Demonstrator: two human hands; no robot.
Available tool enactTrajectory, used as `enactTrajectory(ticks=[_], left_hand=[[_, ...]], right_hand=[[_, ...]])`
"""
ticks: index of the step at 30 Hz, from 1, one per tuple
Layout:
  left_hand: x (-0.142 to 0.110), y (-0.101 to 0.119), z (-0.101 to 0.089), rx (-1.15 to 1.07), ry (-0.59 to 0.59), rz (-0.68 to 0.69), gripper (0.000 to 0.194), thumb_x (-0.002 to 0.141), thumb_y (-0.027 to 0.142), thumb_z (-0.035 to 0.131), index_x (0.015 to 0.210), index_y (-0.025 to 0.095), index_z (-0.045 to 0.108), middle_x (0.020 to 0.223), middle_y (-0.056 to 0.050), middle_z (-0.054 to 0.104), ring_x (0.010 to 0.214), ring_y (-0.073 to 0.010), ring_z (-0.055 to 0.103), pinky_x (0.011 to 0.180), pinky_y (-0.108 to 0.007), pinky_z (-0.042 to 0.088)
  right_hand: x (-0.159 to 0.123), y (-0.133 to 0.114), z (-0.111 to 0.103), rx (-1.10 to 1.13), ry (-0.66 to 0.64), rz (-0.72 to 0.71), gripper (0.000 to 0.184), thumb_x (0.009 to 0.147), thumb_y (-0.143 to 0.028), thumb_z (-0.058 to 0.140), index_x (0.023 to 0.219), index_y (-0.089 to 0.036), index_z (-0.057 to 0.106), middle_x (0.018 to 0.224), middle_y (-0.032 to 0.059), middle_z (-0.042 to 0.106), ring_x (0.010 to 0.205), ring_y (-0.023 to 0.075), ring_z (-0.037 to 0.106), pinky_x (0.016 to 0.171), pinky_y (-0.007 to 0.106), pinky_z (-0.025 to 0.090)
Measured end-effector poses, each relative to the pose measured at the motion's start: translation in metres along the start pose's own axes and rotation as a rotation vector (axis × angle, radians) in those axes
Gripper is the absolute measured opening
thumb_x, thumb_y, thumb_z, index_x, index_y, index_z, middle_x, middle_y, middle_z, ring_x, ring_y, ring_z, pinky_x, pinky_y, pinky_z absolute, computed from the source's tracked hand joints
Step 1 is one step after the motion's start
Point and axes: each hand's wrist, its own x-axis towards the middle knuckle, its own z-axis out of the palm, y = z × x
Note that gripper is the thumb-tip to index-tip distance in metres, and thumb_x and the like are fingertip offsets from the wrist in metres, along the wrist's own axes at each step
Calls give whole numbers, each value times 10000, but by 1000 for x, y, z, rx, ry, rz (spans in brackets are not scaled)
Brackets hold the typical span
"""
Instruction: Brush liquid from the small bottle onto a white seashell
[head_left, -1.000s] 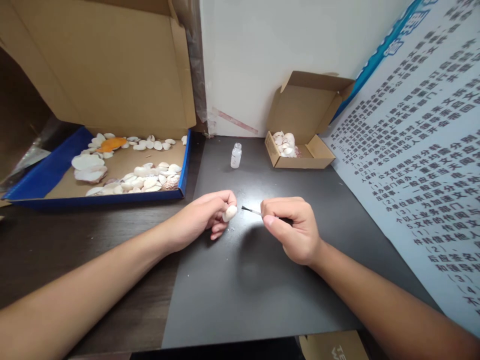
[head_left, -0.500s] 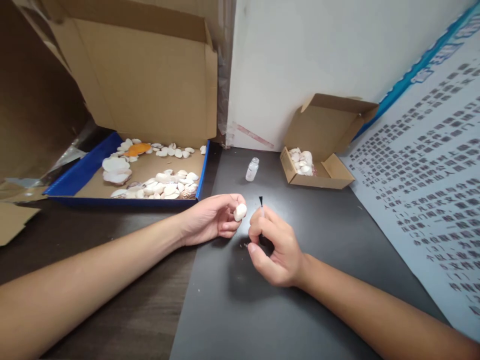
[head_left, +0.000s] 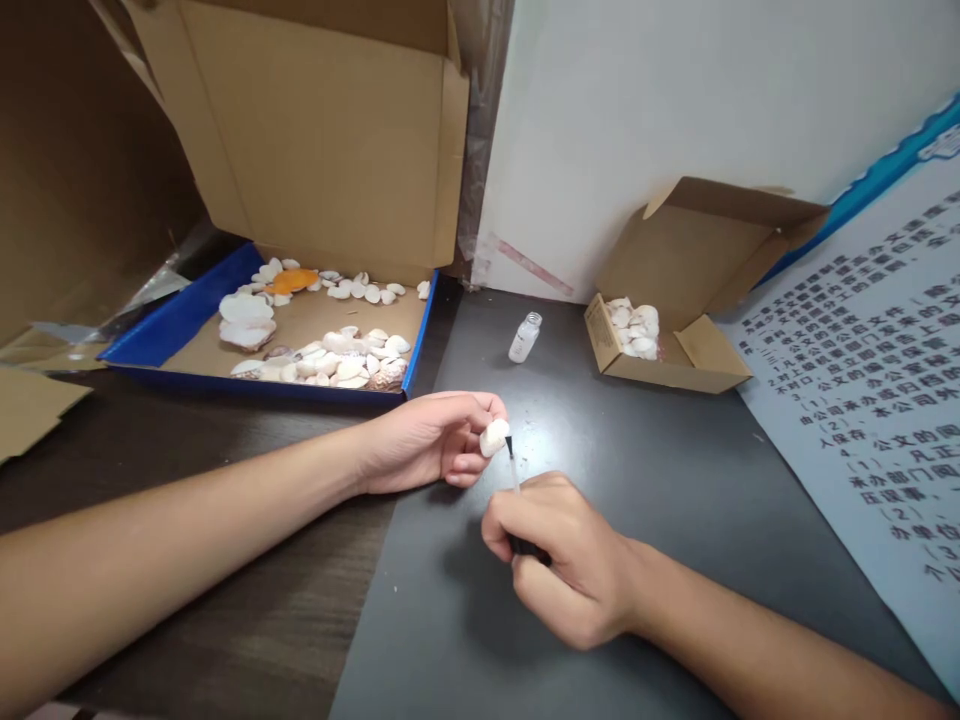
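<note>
My left hand (head_left: 439, 438) rests on the dark mat and pinches a small white shell (head_left: 493, 437) between thumb and fingers. My right hand (head_left: 559, 555) is closed around a thin brush (head_left: 513, 470) with a black cap, held upright. The brush's dark tip touches the right side of the shell. A small clear bottle (head_left: 524, 337), uncapped, stands on the mat beyond both hands.
A large open cardboard box with a blue rim (head_left: 184, 316) holds several white shells and an orange one at the left. A small open cardboard box (head_left: 694, 370) with several shells sits at the back right. A printed poster (head_left: 885, 400) leans on the right.
My right hand has drawn back toward me and turned the brush upright, bringing its tip onto the shell. My left hand stays put with the shell. The view has shifted left.
</note>
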Motion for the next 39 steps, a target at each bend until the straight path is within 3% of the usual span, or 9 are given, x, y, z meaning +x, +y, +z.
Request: enactTrajectory(ticks=[10, 18, 24, 28, 32, 39], left_hand=[[-3, -3, 1, 35, 39, -14, 79, 820, 184, 537, 770, 148, 488, 592, 53, 392, 453, -18, 277, 444, -146, 266], [-3, -4, 0, 19, 17, -7, 106, 845, 208, 565, 784, 151, 500, 557, 69, 365, 447, -19, 278, 437, -137, 307], [-2, -4, 0, 4, 26, 6, 99, 846, 192, 562, 784, 145, 500, 607, 45, 446, 449, -16, 311, 430, -136, 322], [-2, -4, 1, 6, 30, 11, 95, 843, 190, 561, 781, 142, 508, 617, 42, 447, 451, -16, 320, 431, -140, 329], [-2, -3, 0, 6, 40, 9, 91, 839, 187, 557, 775, 142, 510, 618, 41, 442, 451, -19, 324, 431, -145, 334], [-3, -4, 0, 0, 18, 12, 78, 832, 185, 562, 788, 142, 514, 642, 30, 483, 457, -19, 333, 436, -145, 345]], right_hand=[[0, -1, -5, 204, -94, 216, 74, 658, -129, 364, 670, -198, 389, 521, -69, 333, 453, 87, 268, 474, 233, 225], [-1, -2, -4, 225, -124, 168, 70, 632, -129, 374, 644, -198, 382, 505, -72, 301, 446, 82, 241, 469, 230, 214], [-2, 0, -2, 174, 26, 101, 78, 613, -121, 374, 627, -196, 392, 500, -69, 326, 442, 79, 267, 476, 226, 236], [-2, 0, -3, 200, -70, 169, 88, 627, -118, 387, 612, -190, 434, 485, -68, 359, 420, 74, 297, 453, 210, 247], [-3, 0, -2, 196, -100, 145, 81, 588, -122, 389, 564, -190, 426, 451, -75, 320, 400, 71, 257, 441, 217, 226], [-2, -1, -1, 187, 15, 141, 99, 622, -106, 391, 598, -184, 447, 480, -71, 368, 418, 67, 305, 459, 205, 252]])
